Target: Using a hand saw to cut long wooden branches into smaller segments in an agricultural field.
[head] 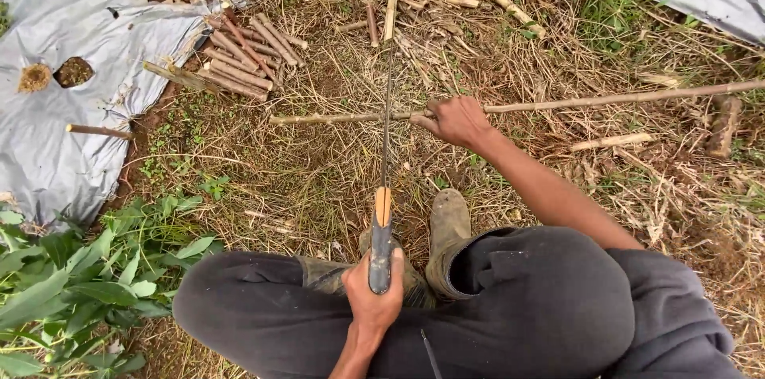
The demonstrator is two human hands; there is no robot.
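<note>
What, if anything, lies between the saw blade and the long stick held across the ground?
Nothing visible does. The saw blade already crosses the long stick just left of the right hand gripping it, while the left hand holds the saw handle. Only dry grass lies beneath.

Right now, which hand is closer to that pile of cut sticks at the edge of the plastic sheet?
The right hand. It grips the long stick to the right of the pile of cut sticks. The left hand sits farther off, near the knees, holding the machete.
</note>
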